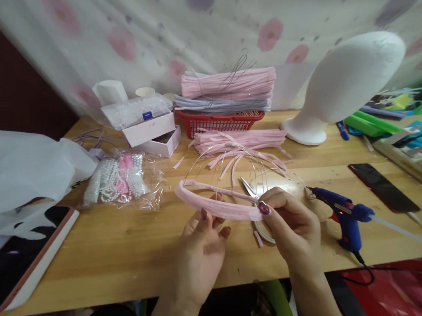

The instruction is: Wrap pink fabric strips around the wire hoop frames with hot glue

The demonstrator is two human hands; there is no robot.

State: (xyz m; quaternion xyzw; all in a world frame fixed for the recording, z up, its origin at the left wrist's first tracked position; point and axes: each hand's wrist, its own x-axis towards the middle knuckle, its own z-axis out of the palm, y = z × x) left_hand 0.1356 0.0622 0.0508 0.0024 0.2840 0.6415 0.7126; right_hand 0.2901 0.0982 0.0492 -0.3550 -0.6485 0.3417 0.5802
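Note:
A ring-shaped band wrapped in pale pink material [216, 208], with thin bare wires arching up from it, is held above the table between both hands. My left hand [204, 251] pinches the front of the band between thumb and fingers. At the band's right end, my right hand [291, 227] grips it with thumb and forefinger. Behind the band lie scissors [250, 188], their handles partly hidden by it and by my right hand. A small pink scrap [258, 239] lies beside the scissors. Loose pink strips [239, 142] are piled farther back.
A blue glue gun [342, 209] with its cord and a dark phone [383, 187] lie at right. Behind stand a white foam head [346, 83] and a red basket [218, 123] under strip bundles. Bagged beads [119, 180], white boxes [149, 129] and a tablet [29, 257] are left.

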